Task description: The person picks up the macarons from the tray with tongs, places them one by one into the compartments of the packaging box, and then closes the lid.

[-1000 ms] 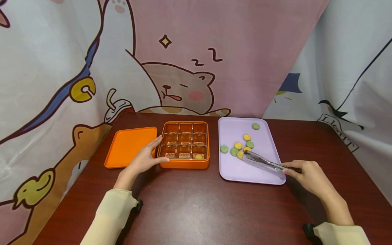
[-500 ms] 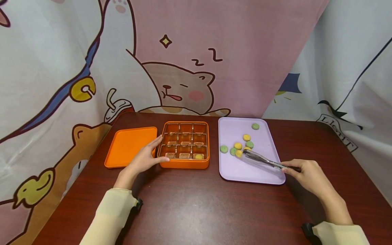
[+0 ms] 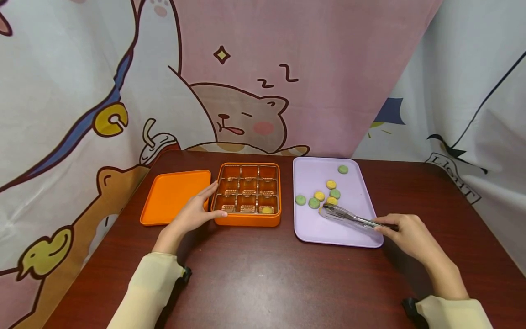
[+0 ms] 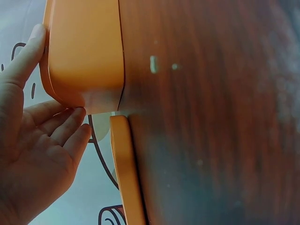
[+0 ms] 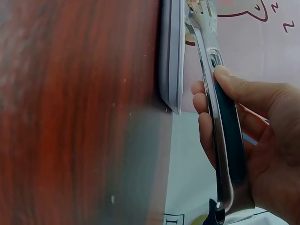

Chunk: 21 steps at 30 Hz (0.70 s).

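My left hand rests at the near left corner of an orange box, thumb along the front rim and fingers against its left side. In the left wrist view the fingers lie loosely along the box wall. A clear divider splits the box into several compartments; a yellow round piece sits in the front right one. My right hand grips metal tongs with dark handles, thumb on top. Their tips are low over the lilac tray, overlapping a mostly hidden yellow piece.
Several small round yellow and green pieces lie on the tray, among them a yellow one and a green one; another green piece is at the far edge. An orange lid lies left of the box. A printed curtain hangs behind the table.
The tong tips have shifted slightly left and now cover most of the front yellow piece, which was nudged left earlier. My right hand moved slightly left with them; the left hand stayed put.
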{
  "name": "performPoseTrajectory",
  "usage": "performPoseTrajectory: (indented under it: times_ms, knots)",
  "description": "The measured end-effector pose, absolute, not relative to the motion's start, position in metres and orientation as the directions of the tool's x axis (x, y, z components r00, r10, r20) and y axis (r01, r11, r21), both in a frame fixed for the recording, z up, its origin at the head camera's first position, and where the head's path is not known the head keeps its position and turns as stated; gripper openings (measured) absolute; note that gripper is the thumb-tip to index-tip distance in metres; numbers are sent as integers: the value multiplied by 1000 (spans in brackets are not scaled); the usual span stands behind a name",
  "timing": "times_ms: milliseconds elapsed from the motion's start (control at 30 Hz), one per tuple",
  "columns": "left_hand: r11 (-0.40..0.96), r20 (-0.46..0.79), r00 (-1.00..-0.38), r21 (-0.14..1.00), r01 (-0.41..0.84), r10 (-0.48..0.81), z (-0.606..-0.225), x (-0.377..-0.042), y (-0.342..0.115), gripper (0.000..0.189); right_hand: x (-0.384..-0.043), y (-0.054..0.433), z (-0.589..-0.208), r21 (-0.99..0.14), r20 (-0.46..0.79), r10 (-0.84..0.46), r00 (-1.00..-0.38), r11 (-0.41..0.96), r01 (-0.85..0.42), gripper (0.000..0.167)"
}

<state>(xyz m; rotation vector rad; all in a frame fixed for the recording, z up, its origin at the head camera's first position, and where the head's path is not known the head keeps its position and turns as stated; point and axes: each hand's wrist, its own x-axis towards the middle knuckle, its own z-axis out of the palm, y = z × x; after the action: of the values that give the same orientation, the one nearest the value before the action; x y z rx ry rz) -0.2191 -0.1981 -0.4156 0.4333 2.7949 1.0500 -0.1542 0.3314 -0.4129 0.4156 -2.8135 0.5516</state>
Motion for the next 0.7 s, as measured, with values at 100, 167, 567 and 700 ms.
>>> performPoseTrajectory:
  times_ms: [100,167,567,700]
  knots:
    - [718,-18,-951,661,221,309,-416,-219,-198,96,-155,330,-412,-333,287,-219,-933,890,-311,17]
    - [718,-19,-951,660,220,309,-416,-219,-199,96,-154,330,-413,-332,291,-213,-933,892,-307,17]
    - [718,-16,-951,660,222,309,-416,-218,-199,96,-154,329,-412,-348,324,-203,-924,883,-316,17]
    - [714,-17,-950,665,221,310,-415,-218,-198,96,-153,327,-411,-355,325,-186,-927,885,-302,17]
